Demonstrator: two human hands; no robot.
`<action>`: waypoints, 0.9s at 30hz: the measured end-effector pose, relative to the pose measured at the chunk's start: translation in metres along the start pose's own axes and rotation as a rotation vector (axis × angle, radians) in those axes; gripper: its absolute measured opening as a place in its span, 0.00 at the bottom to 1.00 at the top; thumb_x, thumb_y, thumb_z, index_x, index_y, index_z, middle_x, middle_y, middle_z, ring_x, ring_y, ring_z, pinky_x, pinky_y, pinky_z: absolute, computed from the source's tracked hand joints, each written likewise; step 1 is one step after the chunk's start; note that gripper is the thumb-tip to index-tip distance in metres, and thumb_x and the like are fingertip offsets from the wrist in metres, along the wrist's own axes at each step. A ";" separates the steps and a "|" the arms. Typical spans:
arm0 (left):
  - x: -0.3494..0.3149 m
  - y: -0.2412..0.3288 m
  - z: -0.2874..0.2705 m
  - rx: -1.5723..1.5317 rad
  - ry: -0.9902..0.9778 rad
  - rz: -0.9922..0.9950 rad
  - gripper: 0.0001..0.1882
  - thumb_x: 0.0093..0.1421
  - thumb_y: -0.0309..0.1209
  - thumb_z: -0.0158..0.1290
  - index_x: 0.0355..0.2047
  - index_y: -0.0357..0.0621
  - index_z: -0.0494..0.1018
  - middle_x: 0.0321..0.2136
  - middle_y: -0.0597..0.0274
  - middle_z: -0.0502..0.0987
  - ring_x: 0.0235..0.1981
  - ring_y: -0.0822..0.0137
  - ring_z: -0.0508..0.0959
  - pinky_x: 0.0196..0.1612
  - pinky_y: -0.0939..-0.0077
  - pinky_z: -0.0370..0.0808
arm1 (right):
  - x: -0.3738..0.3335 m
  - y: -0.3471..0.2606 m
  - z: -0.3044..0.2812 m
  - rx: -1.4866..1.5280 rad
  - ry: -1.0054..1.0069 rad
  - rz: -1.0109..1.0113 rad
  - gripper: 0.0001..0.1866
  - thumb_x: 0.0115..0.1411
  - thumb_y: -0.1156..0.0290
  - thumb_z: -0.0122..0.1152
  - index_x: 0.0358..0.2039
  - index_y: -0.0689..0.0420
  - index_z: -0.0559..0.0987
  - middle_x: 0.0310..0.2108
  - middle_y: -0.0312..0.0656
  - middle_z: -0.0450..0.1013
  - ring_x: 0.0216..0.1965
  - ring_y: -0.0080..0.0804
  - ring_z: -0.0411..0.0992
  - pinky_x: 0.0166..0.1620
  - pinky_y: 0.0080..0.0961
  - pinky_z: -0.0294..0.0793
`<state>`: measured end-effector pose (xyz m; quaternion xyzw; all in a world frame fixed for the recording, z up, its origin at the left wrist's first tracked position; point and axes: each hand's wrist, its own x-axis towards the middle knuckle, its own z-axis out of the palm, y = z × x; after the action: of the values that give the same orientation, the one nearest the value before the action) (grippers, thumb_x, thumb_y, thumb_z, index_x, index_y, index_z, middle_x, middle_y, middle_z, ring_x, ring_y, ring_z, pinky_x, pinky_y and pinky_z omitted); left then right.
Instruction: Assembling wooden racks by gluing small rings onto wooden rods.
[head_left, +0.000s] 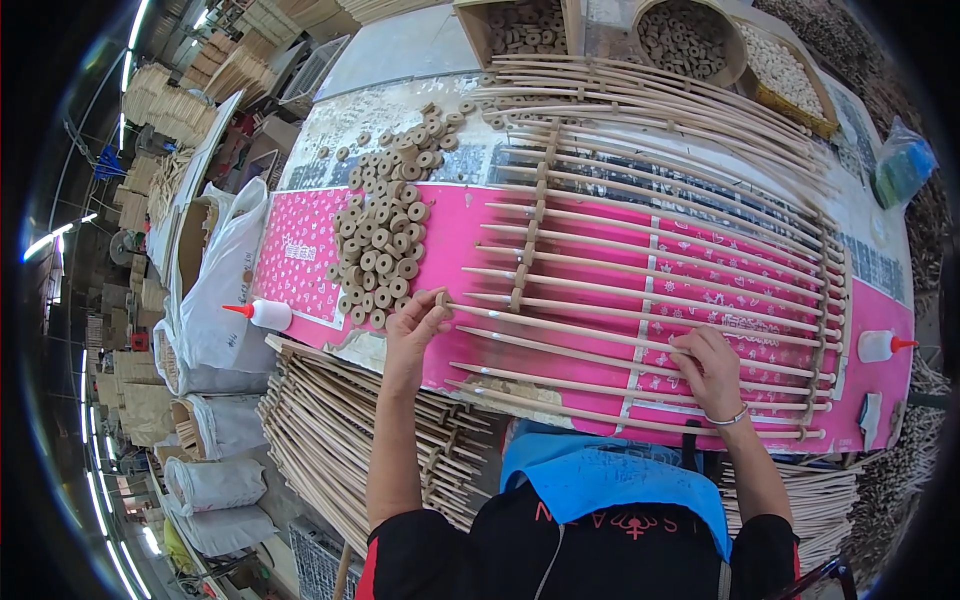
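Between the thumb and fingers of my left hand is a small round wooden disc with a hole, held at the left tip of a thin wooden rod. My right hand is closed around that same rod, farther along to the right. Several similar rods lie side by side across the pink sheet. Discs threaded on them form one row toward the left and another row near the right ends. The nearest rods carry no disc at their left ends.
Loose wooden discs are heaped left of the rods. White glue bottles with red tips stand at the left and right. At the back are a basket of discs and a tray of pale pieces. Bundled rods lie below the table edge.
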<state>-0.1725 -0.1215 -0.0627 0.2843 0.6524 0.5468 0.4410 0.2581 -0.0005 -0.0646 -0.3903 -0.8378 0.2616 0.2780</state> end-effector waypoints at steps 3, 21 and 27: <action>0.001 -0.003 0.003 0.034 -0.073 0.022 0.25 0.67 0.32 0.61 0.63 0.40 0.72 0.43 0.66 0.82 0.43 0.75 0.80 0.45 0.79 0.76 | -0.001 0.001 0.002 0.003 0.005 -0.005 0.09 0.55 0.78 0.69 0.37 0.61 0.80 0.33 0.46 0.75 0.36 0.43 0.76 0.39 0.34 0.75; -0.027 0.003 0.071 0.054 -0.018 0.069 0.55 0.62 0.23 0.62 0.78 0.54 0.37 0.29 0.64 0.82 0.28 0.80 0.76 0.33 0.86 0.70 | -0.003 0.003 0.005 -0.118 0.027 -0.048 0.08 0.57 0.71 0.70 0.33 0.59 0.79 0.30 0.43 0.75 0.34 0.42 0.76 0.37 0.36 0.73; -0.031 0.002 0.077 0.025 -0.020 0.056 0.55 0.62 0.23 0.62 0.78 0.54 0.36 0.30 0.61 0.83 0.32 0.77 0.80 0.36 0.85 0.73 | -0.002 -0.007 0.004 -0.012 0.013 0.039 0.08 0.57 0.71 0.70 0.32 0.59 0.78 0.29 0.43 0.73 0.33 0.43 0.75 0.37 0.36 0.73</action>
<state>-0.0906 -0.1118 -0.0535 0.3137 0.6464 0.5480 0.4284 0.2523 -0.0069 -0.0633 -0.4102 -0.8297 0.2593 0.2758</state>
